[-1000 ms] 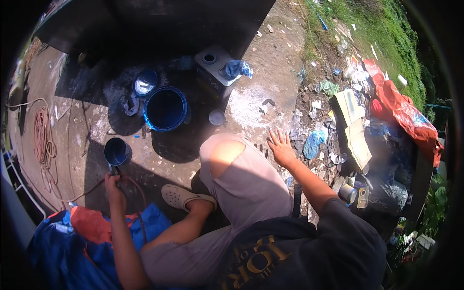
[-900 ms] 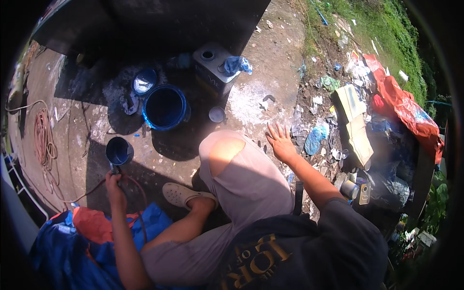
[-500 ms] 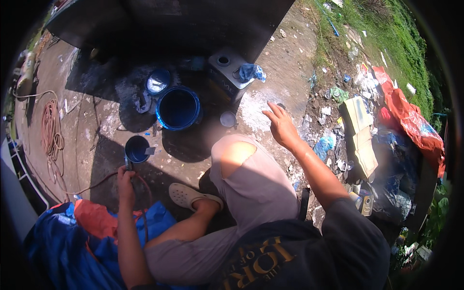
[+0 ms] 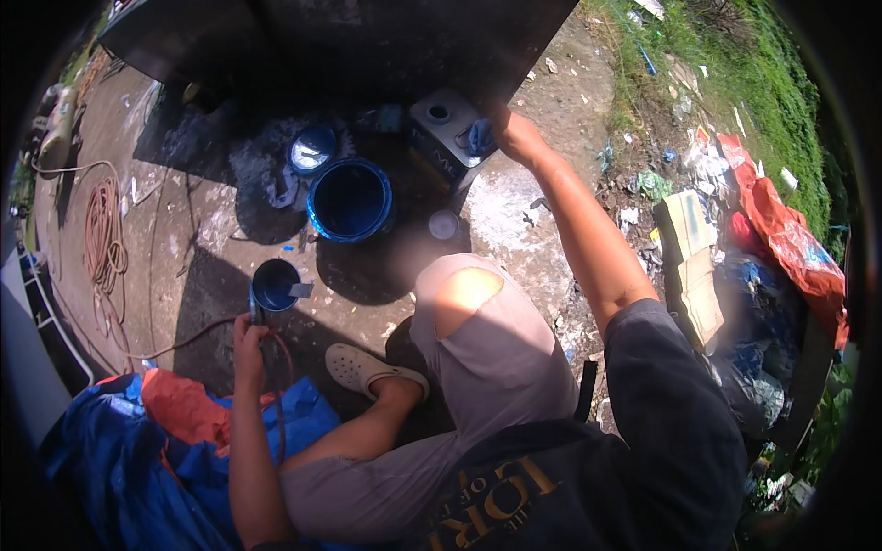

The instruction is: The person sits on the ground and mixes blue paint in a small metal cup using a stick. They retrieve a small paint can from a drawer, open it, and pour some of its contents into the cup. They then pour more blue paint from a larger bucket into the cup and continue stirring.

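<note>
My left hand [image 4: 249, 342] is closed around the handle of a spray gun with a dark cup [image 4: 275, 286], blue inside. A reddish hose [image 4: 287, 354] trails from the grip. A small grey flat piece [image 4: 300, 290] sits at the cup's rim. My right hand [image 4: 520, 140] is stretched forward against a crumpled blue rag [image 4: 480, 138] on top of a rectangular metal can [image 4: 447, 124]. Its fingers are lost in shadow, so their grip on the rag is unclear. Left of the can stands a large round paint pail [image 4: 349, 201] with a blue-smeared rim.
A smaller blue-stained tin [image 4: 312, 150] and a round pale lid or cup [image 4: 443, 225] stand by the pail. A dark panel [image 4: 312, 46] overhangs them. A coiled hose [image 4: 106, 234] lies left, a blue and red tarp [image 4: 184, 432] near-left, cardboard [image 4: 689, 266] and litter right.
My right hand has moved forward and left, from above the white-stained ground to the blue rag on the can. My left hand keeps the spray gun. The view has shifted slightly.
</note>
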Demonstrator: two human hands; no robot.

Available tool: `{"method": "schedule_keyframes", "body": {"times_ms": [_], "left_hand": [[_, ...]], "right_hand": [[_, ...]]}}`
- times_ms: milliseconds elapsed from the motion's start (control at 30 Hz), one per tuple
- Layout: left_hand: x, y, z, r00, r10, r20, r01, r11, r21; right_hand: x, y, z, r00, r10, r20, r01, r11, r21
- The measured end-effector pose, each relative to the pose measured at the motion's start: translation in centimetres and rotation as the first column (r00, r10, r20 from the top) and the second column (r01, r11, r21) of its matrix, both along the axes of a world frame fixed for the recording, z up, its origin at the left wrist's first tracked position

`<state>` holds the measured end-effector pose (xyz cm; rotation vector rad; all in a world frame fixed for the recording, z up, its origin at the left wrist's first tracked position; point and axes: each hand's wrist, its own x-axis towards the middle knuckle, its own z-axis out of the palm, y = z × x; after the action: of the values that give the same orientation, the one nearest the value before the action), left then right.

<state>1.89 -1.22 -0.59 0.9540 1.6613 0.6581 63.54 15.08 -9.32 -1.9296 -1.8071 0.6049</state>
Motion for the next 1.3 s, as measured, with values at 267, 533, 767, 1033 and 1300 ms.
{"method": "schedule_keyframes", "body": {"times_ms": [267, 533, 767, 1033, 1300], "left_hand": [[0.1, -0.2, 1.4, 0.996, -0.029, -0.088, 0.030, 0.999, 0.014], [1.4, 0.1, 1.2, 0.998, 0.039, 0.045, -0.039, 0.999, 0.017], [0.7, -0.4, 2.2, 1.000, 0.005, -0.023, -0.005, 0.999, 0.036], [1.4, 0.1, 1.6, 1.000, 0.003, 0.003, -0.003, 1.000, 0.029], [0.9, -0.5, 2.0, 1.000, 0.022, -0.011, -0.021, 0.999, 0.032]], "right_hand": [[-2.8, -1.3, 1.2, 0.944, -0.001, -0.331, -0.034, 0.994, -0.100], [1.3, -2.5, -2.9, 0.905, -0.087, -0.417, 0.083, 0.996, -0.028], [-0.4, -6.1, 0.2, 0.518, -0.503, -0.691, 0.287, 0.864, -0.413], [-1.4, -8.0, -1.2, 0.418, -0.460, -0.783, 0.370, 0.874, -0.315], [-6.2, -6.5, 9.4, 0.950, -0.055, -0.307, 0.120, 0.973, 0.199]]}}
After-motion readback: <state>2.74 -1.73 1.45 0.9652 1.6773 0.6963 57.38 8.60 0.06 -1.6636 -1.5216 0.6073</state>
